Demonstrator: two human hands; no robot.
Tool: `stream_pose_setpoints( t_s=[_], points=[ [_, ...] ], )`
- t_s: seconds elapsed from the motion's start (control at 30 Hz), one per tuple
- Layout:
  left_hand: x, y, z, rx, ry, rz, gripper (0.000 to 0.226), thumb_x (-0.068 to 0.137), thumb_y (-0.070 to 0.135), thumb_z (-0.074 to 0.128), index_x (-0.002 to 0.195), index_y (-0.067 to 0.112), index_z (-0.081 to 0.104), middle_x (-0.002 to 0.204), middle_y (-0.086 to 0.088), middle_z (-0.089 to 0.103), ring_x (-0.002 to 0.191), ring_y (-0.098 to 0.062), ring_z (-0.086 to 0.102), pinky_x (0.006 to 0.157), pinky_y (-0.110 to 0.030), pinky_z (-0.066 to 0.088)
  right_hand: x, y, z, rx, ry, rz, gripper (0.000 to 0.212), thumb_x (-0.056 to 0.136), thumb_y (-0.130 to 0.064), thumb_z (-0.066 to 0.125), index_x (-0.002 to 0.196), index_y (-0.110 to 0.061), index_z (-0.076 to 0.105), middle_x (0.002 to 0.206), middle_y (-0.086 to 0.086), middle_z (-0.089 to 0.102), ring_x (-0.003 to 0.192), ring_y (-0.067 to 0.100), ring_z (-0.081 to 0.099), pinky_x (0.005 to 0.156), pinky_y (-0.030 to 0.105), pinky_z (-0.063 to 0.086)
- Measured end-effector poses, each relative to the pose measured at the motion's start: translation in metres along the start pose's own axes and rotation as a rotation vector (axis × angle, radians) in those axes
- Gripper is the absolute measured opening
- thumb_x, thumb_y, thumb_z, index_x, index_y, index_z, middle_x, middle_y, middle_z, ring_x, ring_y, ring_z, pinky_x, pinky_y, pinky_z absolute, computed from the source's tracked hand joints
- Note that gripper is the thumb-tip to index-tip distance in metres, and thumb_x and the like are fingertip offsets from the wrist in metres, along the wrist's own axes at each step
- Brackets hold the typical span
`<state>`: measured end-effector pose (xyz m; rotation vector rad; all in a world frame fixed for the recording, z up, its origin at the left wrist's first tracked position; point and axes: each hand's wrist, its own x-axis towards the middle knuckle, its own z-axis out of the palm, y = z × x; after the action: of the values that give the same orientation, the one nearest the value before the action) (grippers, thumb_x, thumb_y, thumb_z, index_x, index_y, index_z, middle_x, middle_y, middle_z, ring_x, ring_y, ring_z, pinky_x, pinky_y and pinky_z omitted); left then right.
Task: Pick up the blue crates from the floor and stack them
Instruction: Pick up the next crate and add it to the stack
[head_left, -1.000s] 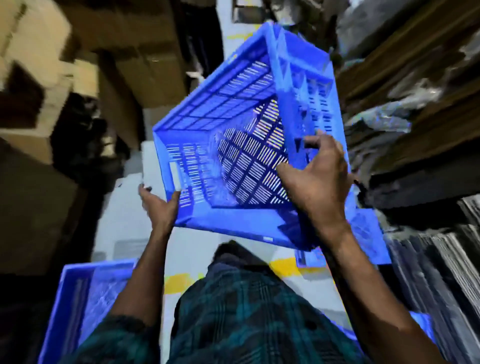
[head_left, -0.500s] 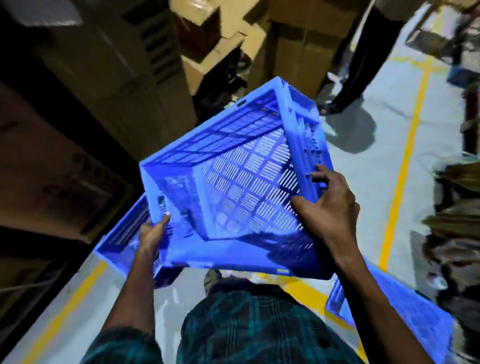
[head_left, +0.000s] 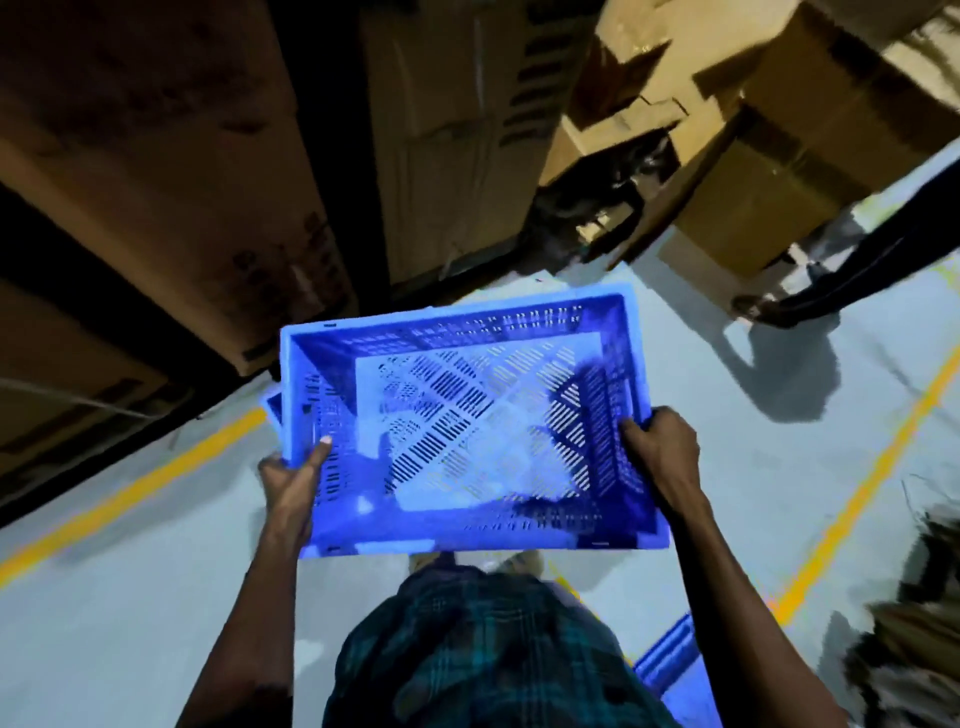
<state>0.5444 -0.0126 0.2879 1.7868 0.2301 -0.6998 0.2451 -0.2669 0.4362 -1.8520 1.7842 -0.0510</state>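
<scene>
I hold a blue slotted crate (head_left: 470, 545) level in front of me, its open top facing up. My left hand (head_left: 291, 480) grips its left rim and my right hand (head_left: 660, 452) grips its right rim. Just beneath it, a sliver of a second blue crate (head_left: 272, 410) peeks out at the left side, on the floor. The corner of another blue crate (head_left: 675, 665) shows low at the right, by my leg.
Tall cardboard boxes (head_left: 156, 171) stand to the left and ahead, with more cartons (head_left: 753, 171) at the upper right. Another person's legs (head_left: 841, 270) stand at the right. Yellow lines (head_left: 857, 493) cross the grey floor. A dark pile (head_left: 924, 597) lies at the far right.
The crate has gone from tilted on edge to level and lower, over the crate on the floor. My view has swung left toward the cardboard boxes.
</scene>
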Motion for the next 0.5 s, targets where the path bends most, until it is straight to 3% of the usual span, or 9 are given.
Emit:
stream_pose_setpoints(
  t_s=[0.1, 0.17, 0.23, 0.33, 0.43, 0.5],
  points=[
    [0.018, 0.000, -0.007, -0.004, 0.123, -0.053, 0.044, 0.073, 0.037, 0.082, 0.091, 0.011, 0.051, 0.082, -0.008, 0.058, 0.070, -0.021, 0.059, 0.067, -0.040, 0.052, 0.025, -0.015, 0.023, 0.017, -0.086, 0.023, 0.053, 0.065, -0.047, 0.043, 0.086, 0.000, 0.055, 0.095, 0.028, 0.068, 0.091, 0.043, 0.064, 0.073, 0.041, 0.046],
    [0.047, -0.020, -0.016, 0.021, 0.150, -0.128, 0.074, 0.056, 0.063, 0.082, 0.098, 0.009, 0.054, 0.081, -0.008, 0.057, 0.072, -0.026, 0.060, 0.065, -0.042, 0.052, 0.044, -0.028, 0.037, 0.010, -0.124, 0.017, 0.051, 0.063, -0.045, 0.043, 0.083, 0.000, 0.056, 0.093, 0.028, 0.068, 0.090, 0.043, 0.064, 0.071, 0.039, 0.045],
    [0.089, -0.065, -0.026, 0.033, 0.180, -0.155, 0.083, 0.045, 0.075, 0.080, 0.098, 0.014, 0.060, 0.083, -0.008, 0.065, 0.073, -0.030, 0.065, 0.070, -0.048, 0.056, 0.065, -0.043, 0.053, 0.022, -0.148, 0.003, 0.051, 0.063, -0.045, 0.044, 0.082, 0.000, 0.058, 0.090, 0.028, 0.069, 0.087, 0.042, 0.066, 0.071, 0.039, 0.047],
    [0.081, -0.059, -0.026, -0.001, 0.269, -0.205, 0.066, 0.051, 0.065, 0.083, 0.086, 0.012, 0.065, 0.073, -0.007, 0.071, 0.068, -0.029, 0.071, 0.085, -0.059, 0.054, 0.099, -0.061, 0.075, 0.048, -0.154, -0.005, 0.054, 0.063, -0.046, 0.045, 0.079, 0.002, 0.063, 0.081, 0.027, 0.068, 0.083, 0.041, 0.066, 0.070, 0.038, 0.047],
    [0.070, -0.044, -0.017, -0.048, 0.344, -0.224, 0.053, 0.057, 0.050, 0.084, 0.082, 0.007, 0.067, 0.069, -0.008, 0.069, 0.069, -0.029, 0.072, 0.075, -0.060, 0.057, 0.133, -0.080, 0.099, 0.058, -0.195, -0.027, 0.054, 0.064, -0.046, 0.045, 0.077, 0.003, 0.066, 0.071, 0.021, 0.062, 0.080, 0.040, 0.066, 0.066, 0.032, 0.038],
    [0.087, -0.072, -0.014, -0.111, 0.392, -0.280, 0.057, 0.055, 0.049, 0.083, 0.085, 0.005, 0.064, 0.074, -0.012, 0.067, 0.073, -0.029, 0.070, 0.072, -0.062, 0.057, 0.157, -0.091, 0.117, 0.045, -0.241, -0.065, 0.053, 0.065, -0.045, 0.046, 0.078, 0.002, 0.067, 0.070, 0.019, 0.061, 0.079, 0.038, 0.066, 0.066, 0.031, 0.038]
  ],
)
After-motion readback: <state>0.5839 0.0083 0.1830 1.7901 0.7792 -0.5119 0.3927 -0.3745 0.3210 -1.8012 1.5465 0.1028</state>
